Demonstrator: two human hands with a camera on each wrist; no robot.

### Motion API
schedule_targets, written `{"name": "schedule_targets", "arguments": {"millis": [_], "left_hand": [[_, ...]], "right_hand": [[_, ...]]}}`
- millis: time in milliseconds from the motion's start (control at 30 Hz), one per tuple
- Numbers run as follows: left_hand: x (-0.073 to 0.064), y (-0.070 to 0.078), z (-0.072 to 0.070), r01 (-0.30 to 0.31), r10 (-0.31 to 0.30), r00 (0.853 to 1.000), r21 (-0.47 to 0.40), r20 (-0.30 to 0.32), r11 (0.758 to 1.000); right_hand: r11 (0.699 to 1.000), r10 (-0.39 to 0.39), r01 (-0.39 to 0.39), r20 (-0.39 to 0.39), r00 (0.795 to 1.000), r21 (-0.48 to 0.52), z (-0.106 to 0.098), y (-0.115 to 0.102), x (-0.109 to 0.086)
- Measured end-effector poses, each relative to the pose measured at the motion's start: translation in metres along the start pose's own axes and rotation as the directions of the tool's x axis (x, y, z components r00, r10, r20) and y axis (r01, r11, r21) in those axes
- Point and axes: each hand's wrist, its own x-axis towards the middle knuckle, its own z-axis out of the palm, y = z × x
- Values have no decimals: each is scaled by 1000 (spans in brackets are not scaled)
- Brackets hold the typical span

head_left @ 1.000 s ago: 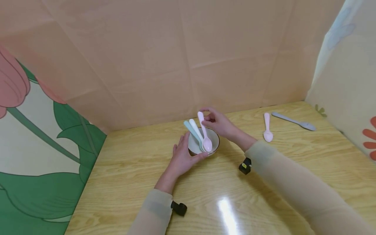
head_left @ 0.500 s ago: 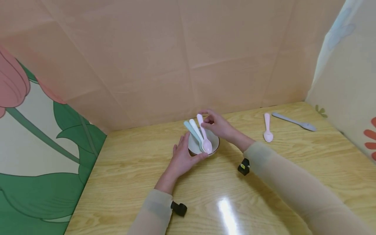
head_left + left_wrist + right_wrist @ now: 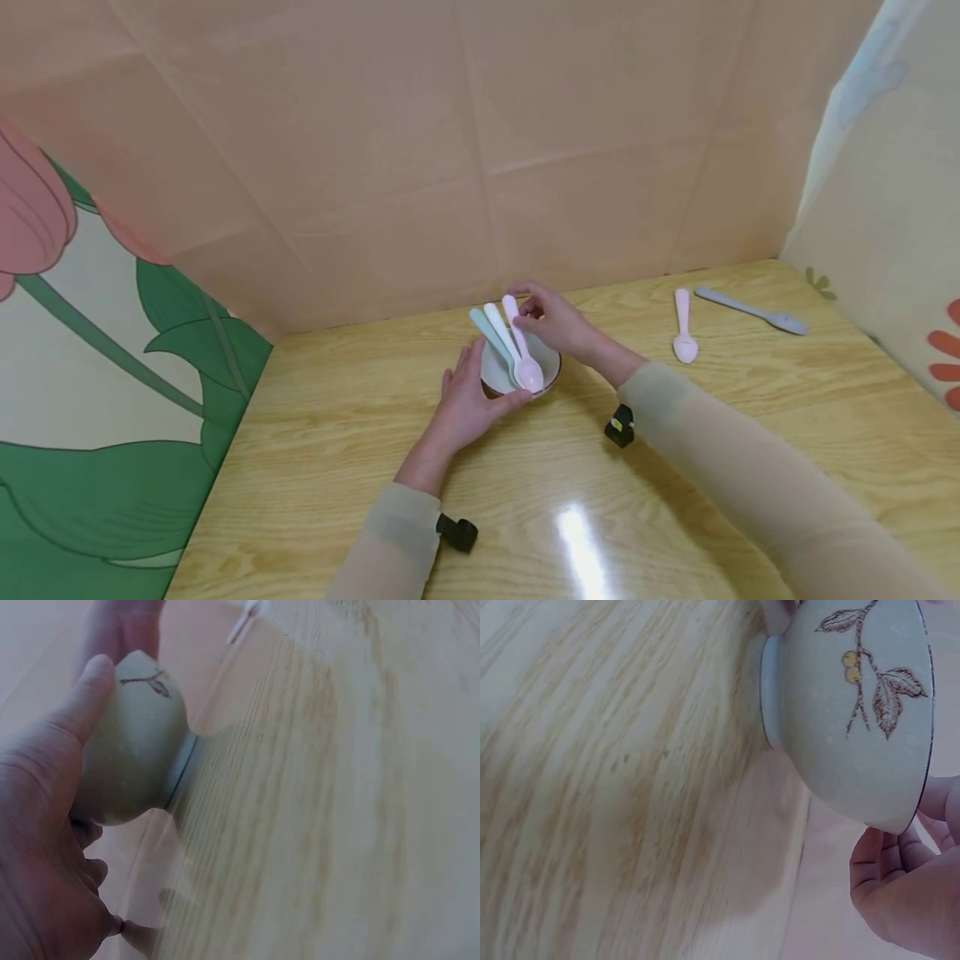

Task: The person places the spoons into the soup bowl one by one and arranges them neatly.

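Left hand (image 3: 467, 405) clasps bowl (image 3: 547, 357); right hand (image 3: 561, 322) seemingly pinches pink spoon (image 3: 529, 374) inside, beside white spoon (image 3: 498, 324).

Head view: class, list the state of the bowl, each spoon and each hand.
Bowl: upright
Teal spoon: tilted in bowl
White spoon: tilted in bowl
Held pink spoon: tilted
Other pink spoon: lying on table
Grey spoon: lying on table
Left hand: holding bowl
Right hand: pinching spoon
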Motion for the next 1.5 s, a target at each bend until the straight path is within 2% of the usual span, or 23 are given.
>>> {"name": "schedule_targets", "arguments": {"millis": [533,767,1067,1500], "left_hand": [[-2,4,-2,-22,22,1000,-15,-6,1000],[-2,3,-1,-25,25,1000,-5,-11,1000],[-2,3,-1,-14,14,1000,4,-14,1000],[-1,1,0,-19,19,1000,-1,-25,1000]], "right_hand": [[996,44,-48,-49,998,-80,-5,1,-4],[984,32,-49,-100,994,-174,-11,2,-8],[959,-7,-38,-157,988,-280,-24,2,-18],[927,11,-81,-189,982,-366,-55,10,-39]]}}
